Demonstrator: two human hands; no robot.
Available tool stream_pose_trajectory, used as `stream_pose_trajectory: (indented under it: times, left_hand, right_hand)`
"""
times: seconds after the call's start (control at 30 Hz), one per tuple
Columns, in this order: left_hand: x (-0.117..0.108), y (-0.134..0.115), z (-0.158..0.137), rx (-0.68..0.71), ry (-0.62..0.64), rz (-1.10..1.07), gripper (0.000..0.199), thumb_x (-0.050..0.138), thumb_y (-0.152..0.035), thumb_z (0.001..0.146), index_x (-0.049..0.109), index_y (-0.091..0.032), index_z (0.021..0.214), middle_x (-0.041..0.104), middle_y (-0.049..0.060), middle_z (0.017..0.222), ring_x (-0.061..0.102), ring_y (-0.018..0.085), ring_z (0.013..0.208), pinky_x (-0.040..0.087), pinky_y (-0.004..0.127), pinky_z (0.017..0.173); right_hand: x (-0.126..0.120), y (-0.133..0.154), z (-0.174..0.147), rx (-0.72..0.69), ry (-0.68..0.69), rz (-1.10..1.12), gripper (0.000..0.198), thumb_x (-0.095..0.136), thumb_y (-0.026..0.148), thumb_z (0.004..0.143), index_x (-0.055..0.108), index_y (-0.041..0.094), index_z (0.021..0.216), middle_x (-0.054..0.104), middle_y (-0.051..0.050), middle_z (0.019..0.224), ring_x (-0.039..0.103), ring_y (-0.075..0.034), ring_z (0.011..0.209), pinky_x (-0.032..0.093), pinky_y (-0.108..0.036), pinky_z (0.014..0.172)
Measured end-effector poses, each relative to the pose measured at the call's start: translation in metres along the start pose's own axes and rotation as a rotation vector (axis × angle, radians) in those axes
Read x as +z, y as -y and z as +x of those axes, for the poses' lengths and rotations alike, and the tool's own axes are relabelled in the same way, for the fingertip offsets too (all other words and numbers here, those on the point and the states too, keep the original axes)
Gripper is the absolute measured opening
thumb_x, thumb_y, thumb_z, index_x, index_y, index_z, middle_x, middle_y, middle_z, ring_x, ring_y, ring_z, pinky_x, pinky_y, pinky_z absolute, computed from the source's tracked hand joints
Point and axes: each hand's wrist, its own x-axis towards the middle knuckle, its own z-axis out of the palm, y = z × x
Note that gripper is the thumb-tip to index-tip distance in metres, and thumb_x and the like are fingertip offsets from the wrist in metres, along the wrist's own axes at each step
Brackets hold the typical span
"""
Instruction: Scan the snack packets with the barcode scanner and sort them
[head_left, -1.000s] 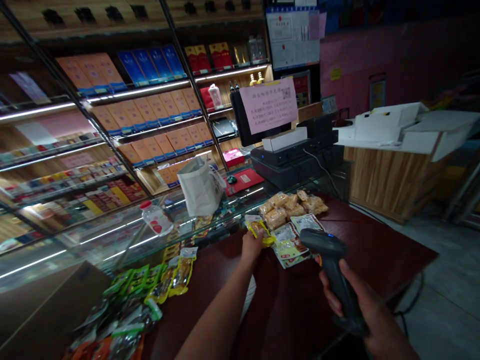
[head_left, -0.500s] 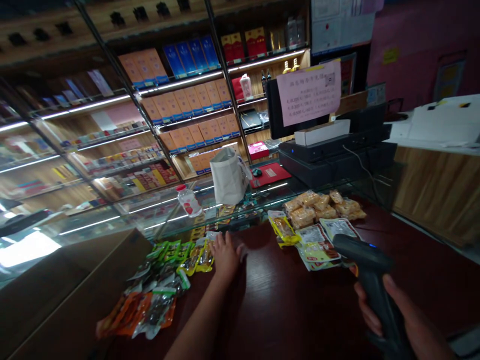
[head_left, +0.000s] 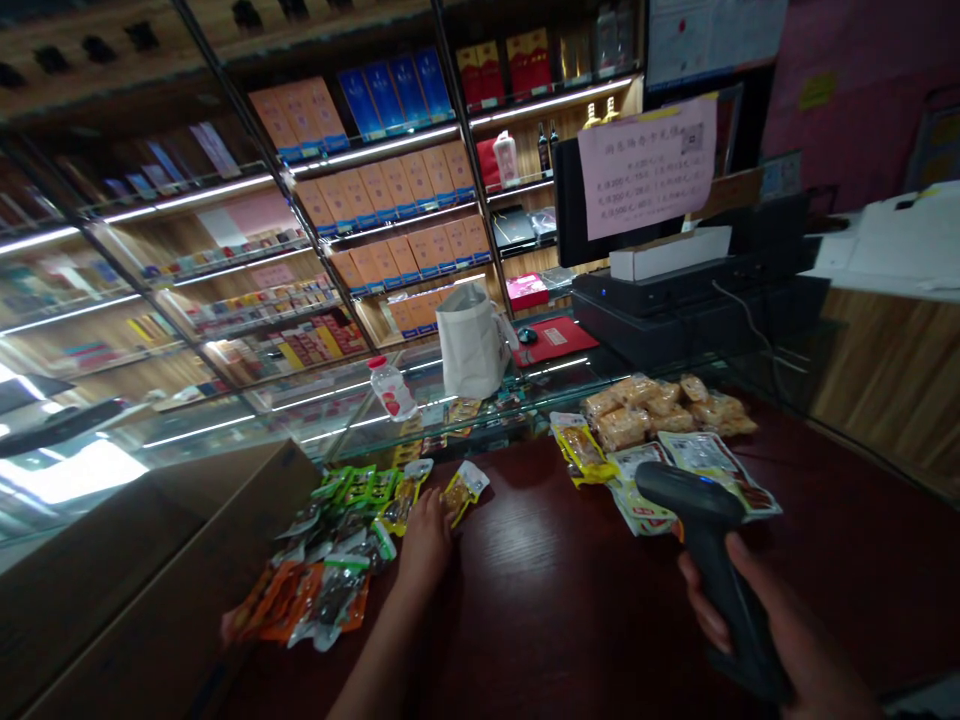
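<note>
My right hand point(head_left: 750, 620) is wrapped round the handle of a black barcode scanner point(head_left: 701, 510), whose head points left over flat snack packets point(head_left: 641, 505). On the left, my left hand point(head_left: 427, 535) has its fingers closed at the lower end of a yellow snack packet point(head_left: 466, 490); the fingertips are partly hidden. Close by lie another yellow packet point(head_left: 401, 505), green packets point(head_left: 356, 485), dark clear-wrapped packets point(head_left: 349, 540) and orange packets point(head_left: 292, 600). A separate yellow packet point(head_left: 579, 448) rests beside several wrapped bread-like pieces point(head_left: 637, 405) on the right.
An open cardboard box point(head_left: 172, 560) stands at the left of the dark red table point(head_left: 525, 610). Behind, a glass counter carries a bottle point(head_left: 391, 390), a white bag point(head_left: 469, 345) and a mouse point(head_left: 527, 336). A monitor bearing a pink notice point(head_left: 649, 165) stands farther right.
My left hand has gone from spread fingers to closed on one yellow packet, which now lies apart to the right of the others. The scanner has shifted slightly left over the flat packets.
</note>
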Motion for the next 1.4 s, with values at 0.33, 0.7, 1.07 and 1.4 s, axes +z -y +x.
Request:
stream_pose_trajectory:
  times: [0.33,0.7,1.07,1.4]
  left_hand:
    - [-0.018,-0.002,0.009,-0.176,0.245,-0.025,0.027,0.069,-0.038,0.076,0.059,-0.017,0.09,0.072,0.013,0.094,0.069,0.026,0.088,0.045,0.029,0.07]
    - [-0.026,-0.04,-0.045,-0.301,0.167,-1.097,0.038,0.079,-0.038,0.054,0.062,-0.02,0.084,0.07,0.0,0.074,0.066,0.02,0.068,0.052,0.031,0.066]
    - [-0.001,-0.084,-0.069,-0.343,-0.049,-1.157,0.044,0.079,-0.055,0.059,0.051,-0.021,0.066,0.062,-0.002,0.062,0.06,0.016,0.059,0.047,0.025,0.058]
    - [0.014,-0.08,-0.072,-0.341,-0.112,-1.189,0.049,0.077,-0.061,0.062,0.048,-0.022,0.066,0.059,-0.002,0.064,0.057,0.015,0.059,0.045,0.025,0.057]
  right_hand:
    - [0.005,0.005,-0.008,-0.044,0.022,-0.011,0.05,0.073,0.065,0.075,0.07,0.018,0.092,0.062,0.001,0.059,0.045,-0.011,0.042,0.037,-0.022,0.041]
    - [-0.001,-0.001,-0.007,-0.018,0.036,0.04,0.046,0.072,0.061,0.078,0.071,0.018,0.092,0.065,0.0,0.061,0.046,-0.011,0.043,0.038,-0.022,0.041]
    - [0.022,-0.011,-0.014,-0.003,0.17,0.032,0.047,0.069,0.061,0.082,0.072,0.019,0.101,0.069,-0.002,0.07,0.051,-0.009,0.045,0.038,-0.019,0.041]
    - [0.037,-0.018,-0.024,0.026,0.188,-0.069,0.054,0.071,0.068,0.075,0.073,0.017,0.092,0.067,-0.002,0.07,0.05,-0.008,0.046,0.038,-0.019,0.042]
